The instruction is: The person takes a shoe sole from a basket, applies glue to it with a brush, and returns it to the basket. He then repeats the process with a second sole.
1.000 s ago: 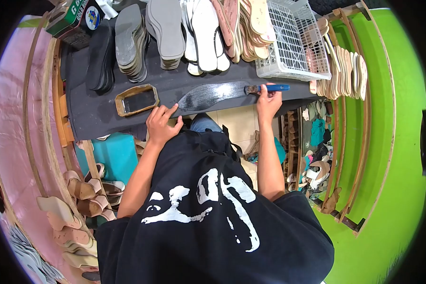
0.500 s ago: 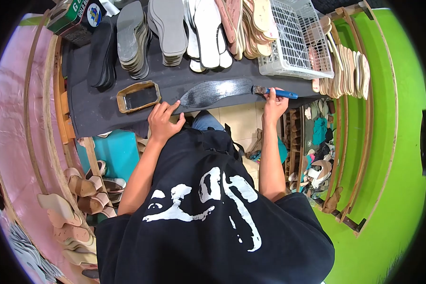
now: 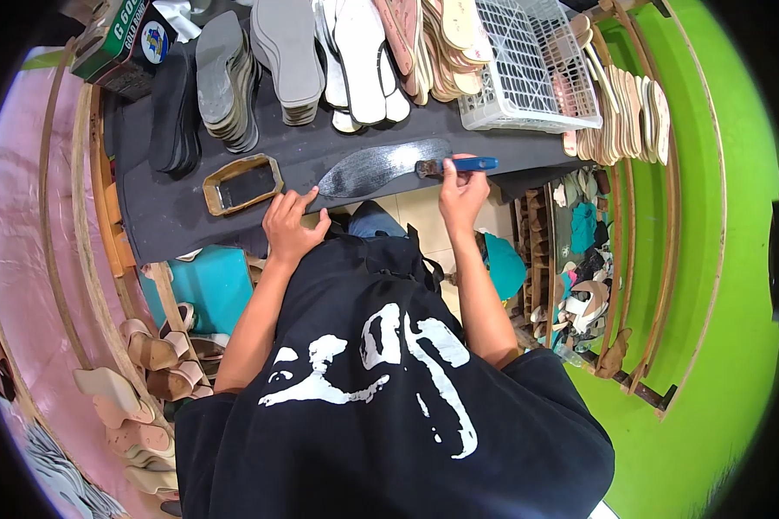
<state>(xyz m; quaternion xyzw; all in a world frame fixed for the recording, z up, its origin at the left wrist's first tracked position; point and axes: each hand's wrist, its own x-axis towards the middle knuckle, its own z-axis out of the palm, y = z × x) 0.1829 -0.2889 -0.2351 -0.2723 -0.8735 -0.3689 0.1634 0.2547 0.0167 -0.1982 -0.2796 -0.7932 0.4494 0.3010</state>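
A glossy black sole (image 3: 363,171) lies flat on the dark tabletop (image 3: 294,151). My right hand (image 3: 463,195) is closed round a blue-handled brush (image 3: 474,163), whose bristles touch the sole's right part. At the sole's left tip rests the index fingertip of my left hand (image 3: 292,223); its fingers are apart and the thumb points right. Just up and left of that hand stands an open, brown-rimmed container (image 3: 219,204) with something dark inside.
Stacks of black (image 3: 175,117), grey (image 3: 290,52), white (image 3: 361,69) and beige soles (image 3: 459,43) line the table's back. A white plastic crate (image 3: 528,117) stands right of them. A green can (image 3: 117,52) is at back left. Shoes (image 3: 151,350) sit on racks below left.
My right hand has moved left with the brush, from the sole's right end onto its surface. My left hand stays at the left tip. The whole view has shifted slightly.
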